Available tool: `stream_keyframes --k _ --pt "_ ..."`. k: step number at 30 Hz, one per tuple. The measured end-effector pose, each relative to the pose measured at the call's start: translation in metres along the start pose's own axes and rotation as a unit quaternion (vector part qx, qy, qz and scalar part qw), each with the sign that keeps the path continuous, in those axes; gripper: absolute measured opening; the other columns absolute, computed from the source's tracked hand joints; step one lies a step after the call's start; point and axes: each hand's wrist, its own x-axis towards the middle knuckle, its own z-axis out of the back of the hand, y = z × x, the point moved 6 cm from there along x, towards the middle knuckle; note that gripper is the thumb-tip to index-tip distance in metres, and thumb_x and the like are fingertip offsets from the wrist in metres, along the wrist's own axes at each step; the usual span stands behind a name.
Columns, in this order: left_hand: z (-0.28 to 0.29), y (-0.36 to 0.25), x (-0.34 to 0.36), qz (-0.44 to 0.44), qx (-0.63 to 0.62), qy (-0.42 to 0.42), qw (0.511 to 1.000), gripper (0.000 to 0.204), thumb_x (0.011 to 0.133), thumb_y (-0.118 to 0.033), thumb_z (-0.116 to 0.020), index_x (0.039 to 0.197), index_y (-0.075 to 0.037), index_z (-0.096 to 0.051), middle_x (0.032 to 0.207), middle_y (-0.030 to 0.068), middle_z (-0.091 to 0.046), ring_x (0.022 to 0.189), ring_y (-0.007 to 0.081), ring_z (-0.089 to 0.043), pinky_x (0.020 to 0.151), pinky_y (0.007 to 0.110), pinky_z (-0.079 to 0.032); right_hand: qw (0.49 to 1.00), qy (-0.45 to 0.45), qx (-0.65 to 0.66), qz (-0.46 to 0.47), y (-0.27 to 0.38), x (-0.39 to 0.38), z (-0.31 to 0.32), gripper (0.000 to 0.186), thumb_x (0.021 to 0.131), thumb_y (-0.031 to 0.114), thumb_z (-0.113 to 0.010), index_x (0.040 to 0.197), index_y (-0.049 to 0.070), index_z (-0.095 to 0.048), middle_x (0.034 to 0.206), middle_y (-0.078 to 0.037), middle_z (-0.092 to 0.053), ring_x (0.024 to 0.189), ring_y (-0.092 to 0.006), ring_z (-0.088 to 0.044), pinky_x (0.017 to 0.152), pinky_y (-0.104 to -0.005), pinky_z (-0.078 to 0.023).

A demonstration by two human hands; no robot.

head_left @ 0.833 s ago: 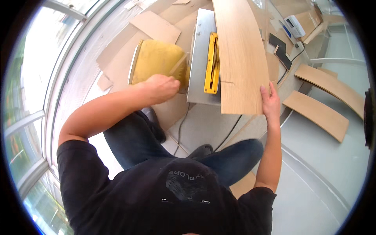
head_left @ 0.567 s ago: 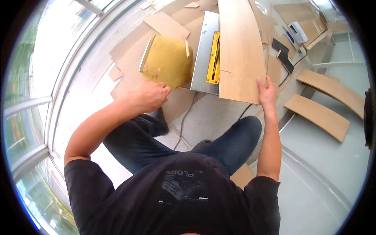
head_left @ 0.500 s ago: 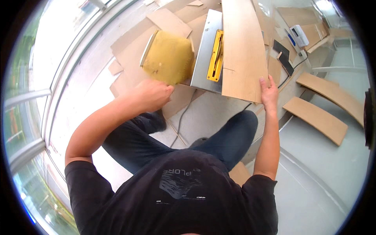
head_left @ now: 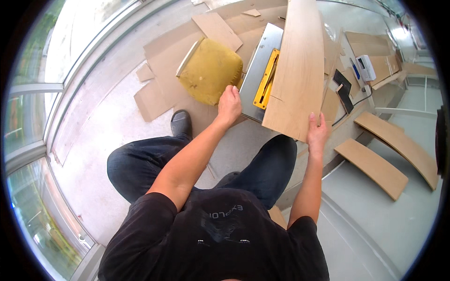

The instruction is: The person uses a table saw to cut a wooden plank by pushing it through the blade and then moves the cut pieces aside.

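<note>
Across the chest of the black T-shirt [head_left: 253, 255] you are wearing, at the bottom of the frame, a curved line of pale lettering [head_left: 227, 211] is showing, partly lost in the creases; smaller white marks are sitting lower down, too tiny to make out. Whether the white device [head_left: 366, 68] at the upper right is carrying any print, you cannot tell.

Your left forearm is slanting up and rightward, and your left hand [head_left: 229, 105] is sitting just above the middle of the frame, between a rounded yellow thing [head_left: 211, 70] and the near edge of a metal-topped table [head_left: 259, 61]. Its fingers are curling inward; whether they are holding anything, you cannot tell. Your right forearm is standing nearly upright, right of center, and your right hand [head_left: 317, 133] is gripping the wide wooden plank [head_left: 297, 70] at its lower right corner, thumb over the face, fingers along the edge, closing only to the plank's thickness.

The plank is stretching from above center to the top edge, overlapping the table's right side, while a yellow slotted insert [head_left: 263, 92] is showing beside it.
</note>
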Motion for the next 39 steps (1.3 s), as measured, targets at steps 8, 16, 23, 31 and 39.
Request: stream_keyframes --k 8,16,23,31,39 --pt "-0.003 -0.004 0.001 -0.095 0.028 -0.017 0.995 0.021 0.105 -0.020 -0.044 0.110 -0.004 -0.057 0.106 0.0224 -0.066 0.094 0.0441 -0.063 0.081 0.051 -0.050 0.999 -0.010 -0.049 0.015 0.022 0.012 -0.009 0.069 0.097 0.045 -0.064 0.139 -0.009 -0.052 0.133 -0.026 -0.062 0.127 -0.0316 -0.058 0.106 -0.0385 -0.043" --pt "0.006 -0.021 -0.005 -0.189 0.020 -0.048 0.981 0.022 0.100 -0.010 -0.047 0.119 -0.007 -0.059 0.111 0.0176 -0.068 0.096 0.0398 -0.066 0.079 0.047 -0.054 0.995 -0.038 -0.081 0.032 0.027 0.013 -0.026 0.073 0.096 0.049 -0.064 0.139 -0.009 -0.052 0.133 -0.030 -0.060 0.128 -0.0389 -0.057 0.107 -0.0419 -0.043" --pt "0.009 -0.029 -0.010 -0.225 0.039 -0.027 0.973 0.023 0.100 -0.007 -0.046 0.119 -0.006 -0.058 0.110 0.0197 -0.068 0.097 0.0399 -0.066 0.081 0.046 -0.054 0.993 -0.052 -0.103 0.032 0.030 0.012 -0.033 0.076 0.095 0.052 -0.064 0.139 -0.009 -0.051 0.134 -0.031 -0.060 0.129 -0.0404 -0.056 0.107 -0.0420 -0.043" --pt "0.007 -0.021 -0.009 -0.184 -0.021 -0.042 0.982 0.022 0.103 -0.012 -0.044 0.120 -0.005 -0.056 0.108 0.0235 -0.067 0.100 0.0445 -0.064 0.084 0.049 -0.051 0.992 -0.061 -0.094 0.062 0.020 0.013 -0.038 0.077 0.095 0.053 -0.064 0.140 -0.008 -0.051 0.138 -0.030 -0.057 0.132 -0.0402 -0.053 0.109 -0.0419 -0.043" --pt "0.005 -0.019 -0.007 -0.188 0.009 -0.050 0.981 0.021 0.100 -0.009 -0.047 0.120 -0.008 -0.054 0.106 0.0208 -0.068 0.089 0.0432 -0.066 0.075 0.051 -0.053 0.992 -0.058 -0.099 0.046 0.015 0.016 -0.036 0.076 0.094 0.053 -0.064 0.140 -0.007 -0.052 0.137 -0.030 -0.057 0.132 -0.0405 -0.054 0.109 -0.0423 -0.042"
